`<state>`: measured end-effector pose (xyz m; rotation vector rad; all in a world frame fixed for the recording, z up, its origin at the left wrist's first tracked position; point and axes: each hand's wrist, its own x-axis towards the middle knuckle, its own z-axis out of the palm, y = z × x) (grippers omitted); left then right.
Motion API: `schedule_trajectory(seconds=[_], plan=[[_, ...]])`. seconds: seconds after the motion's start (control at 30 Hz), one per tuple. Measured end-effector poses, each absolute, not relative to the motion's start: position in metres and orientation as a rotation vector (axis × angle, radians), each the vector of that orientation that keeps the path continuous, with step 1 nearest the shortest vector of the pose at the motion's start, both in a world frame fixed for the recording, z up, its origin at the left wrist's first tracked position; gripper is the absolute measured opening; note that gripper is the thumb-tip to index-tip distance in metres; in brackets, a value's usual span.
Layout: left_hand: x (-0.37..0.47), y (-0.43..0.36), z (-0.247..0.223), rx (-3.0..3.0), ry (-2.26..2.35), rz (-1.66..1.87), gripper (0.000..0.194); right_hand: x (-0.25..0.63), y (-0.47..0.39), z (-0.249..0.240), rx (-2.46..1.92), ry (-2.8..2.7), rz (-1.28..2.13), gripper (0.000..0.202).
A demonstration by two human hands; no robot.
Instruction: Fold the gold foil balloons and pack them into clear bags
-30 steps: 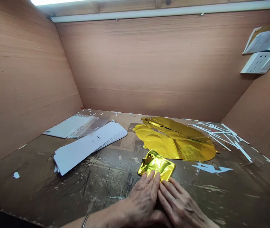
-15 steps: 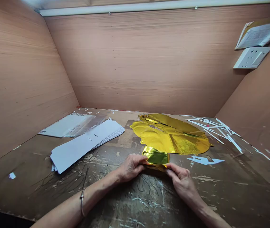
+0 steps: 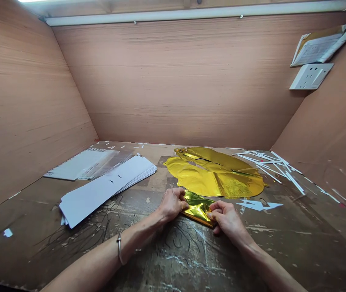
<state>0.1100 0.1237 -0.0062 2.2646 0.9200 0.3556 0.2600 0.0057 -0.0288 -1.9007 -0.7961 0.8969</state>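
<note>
A shiny gold foil piece, folded into a small packet, lies on the worktable in front of me. My left hand pinches its left edge, fingers closed. At its right edge my right hand grips the foil between thumb and fingers. Just beyond the packet, flat gold foil balloons lie overlapped in a loose pile, with small tabs on their edges. The undersides of the packet and some fingertips are hidden.
To the left lies a fanned stack of white cards, with clear plastic sleeves behind it. Thin white strips are scattered at the right back. A cut white scrap lies near my right hand. Wooden panels enclose the table.
The folded foil has tilted, its right end now nearer to me. My left hand has moved slightly up over its edge, and my right hand has come in over its right end.
</note>
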Motion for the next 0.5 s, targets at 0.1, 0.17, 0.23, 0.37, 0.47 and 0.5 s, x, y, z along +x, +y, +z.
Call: schedule_trajectory(seconds=[0.1, 0.17, 0.23, 0.37, 0.47, 0.5], plan=[[0.102, 0.107, 0.0, 2.748, 0.614, 0.458, 0.032, 0.262, 0.01, -0.026, -1.86, -0.723, 1.006, 0.01], [0.1, 0.097, -0.001, 3.111, 0.338, 0.483, 0.035, 0.264, 0.013, -0.023, -1.841, -0.691, 1.062, 0.012], [0.102, 0.09, -0.006, 3.319, 0.202, 0.461, 0.034, 0.267, 0.015, -0.021, -1.84, -0.679, 1.091, 0.014], [0.112, 0.089, -0.014, 3.503, 0.205, 0.4, 0.032, 0.27, 0.011, -0.01, -1.894, -0.723, 1.055, 0.013], [0.114, 0.091, -0.011, 3.537, 0.191, 0.403, 0.029, 0.262, -0.004, -0.001, -1.922, -0.923, 0.837, 0.023], [0.113, 0.091, -0.009, 3.548, 0.19, 0.431, 0.029, 0.258, -0.01, 0.0, -1.911, -1.129, 0.64, 0.031]])
